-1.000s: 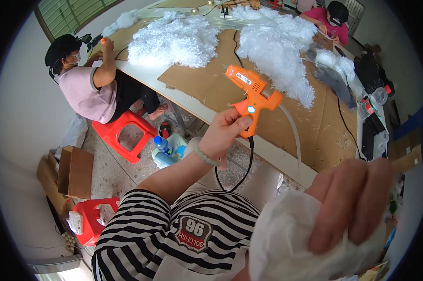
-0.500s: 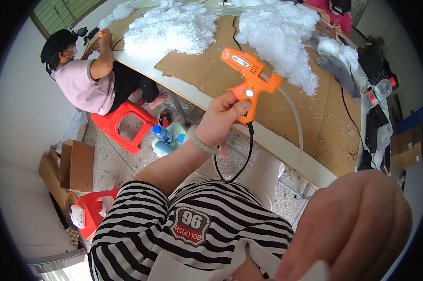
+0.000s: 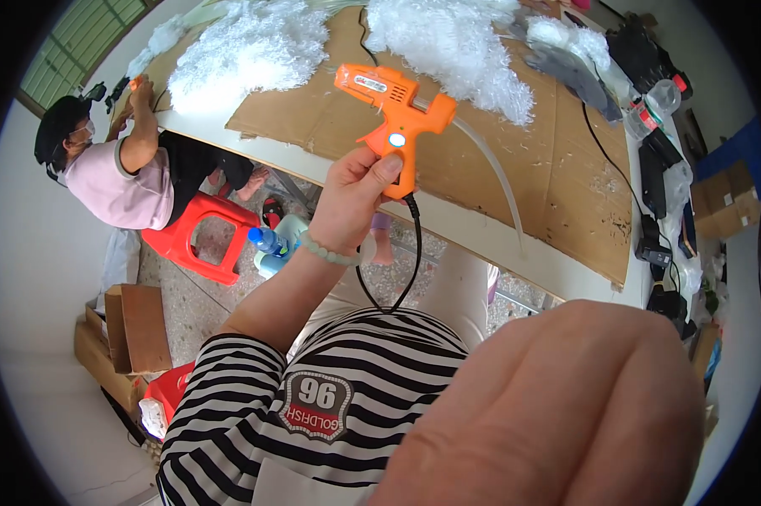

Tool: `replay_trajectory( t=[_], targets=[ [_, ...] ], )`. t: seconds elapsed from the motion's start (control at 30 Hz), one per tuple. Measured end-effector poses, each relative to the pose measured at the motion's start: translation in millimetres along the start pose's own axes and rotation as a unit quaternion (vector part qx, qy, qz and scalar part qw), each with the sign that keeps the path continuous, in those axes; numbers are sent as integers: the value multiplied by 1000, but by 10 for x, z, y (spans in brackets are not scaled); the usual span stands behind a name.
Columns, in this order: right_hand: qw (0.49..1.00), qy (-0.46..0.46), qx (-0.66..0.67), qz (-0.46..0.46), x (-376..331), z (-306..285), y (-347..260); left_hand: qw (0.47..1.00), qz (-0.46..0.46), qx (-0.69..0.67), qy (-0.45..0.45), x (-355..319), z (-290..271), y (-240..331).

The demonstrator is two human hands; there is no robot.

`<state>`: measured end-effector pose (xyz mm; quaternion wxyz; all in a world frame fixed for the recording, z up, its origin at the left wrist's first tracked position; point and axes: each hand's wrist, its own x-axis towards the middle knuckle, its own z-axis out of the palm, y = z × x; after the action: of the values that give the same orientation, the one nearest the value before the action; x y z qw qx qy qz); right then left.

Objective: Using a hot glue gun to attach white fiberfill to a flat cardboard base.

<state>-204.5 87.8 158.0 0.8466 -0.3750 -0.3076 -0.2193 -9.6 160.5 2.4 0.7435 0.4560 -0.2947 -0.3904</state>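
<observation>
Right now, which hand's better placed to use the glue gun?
Left, probably: the left hand grips the orange glue gun, held out toward the cardboard; the right hand is close to the camera.

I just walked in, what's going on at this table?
The camera wearer's left hand has an orange plastic glue gun in its grip, with a translucent glue stick curving from its rear. The right hand is close to the camera; whether it holds anything is hidden. Fluffy white piles lie on a white table partly covered with flat brown cardboard. On the left, a co-worker in a pink top sits on a red plastic stool, holding something orange.
</observation>
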Motion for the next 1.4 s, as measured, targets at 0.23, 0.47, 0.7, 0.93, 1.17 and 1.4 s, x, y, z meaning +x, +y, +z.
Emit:
replay_trajectory(
  t=[0.23, 0.47, 0.7, 0.93, 1.17, 1.4],
  targets=[
    [995, -50, 82, 9, -64, 122, 45, 1000, -9, 2, -18, -3, 26, -56],
    [728, 303, -594, -160, -615, -766, -816, 1000, 4, -17, 5, 37, -54, -34],
    [281, 412, -861, -97, -1055, -1408, -2274, 998, 37, 2, -40, 153, -27, -121],
    [106, 238, -959, 109, -1412, -2071, -2323, 999, 24, -14, -39, 80, 37, -69],
    [84, 272, -931, 228, -1542, -2451, -2165, 999, 12, 48, -9, -4, -32, 25],
    [18, 243, -900, 361, -2018, -2877, -2680, 999, 2, 8, -40, 9, 37, 93]
  ],
)
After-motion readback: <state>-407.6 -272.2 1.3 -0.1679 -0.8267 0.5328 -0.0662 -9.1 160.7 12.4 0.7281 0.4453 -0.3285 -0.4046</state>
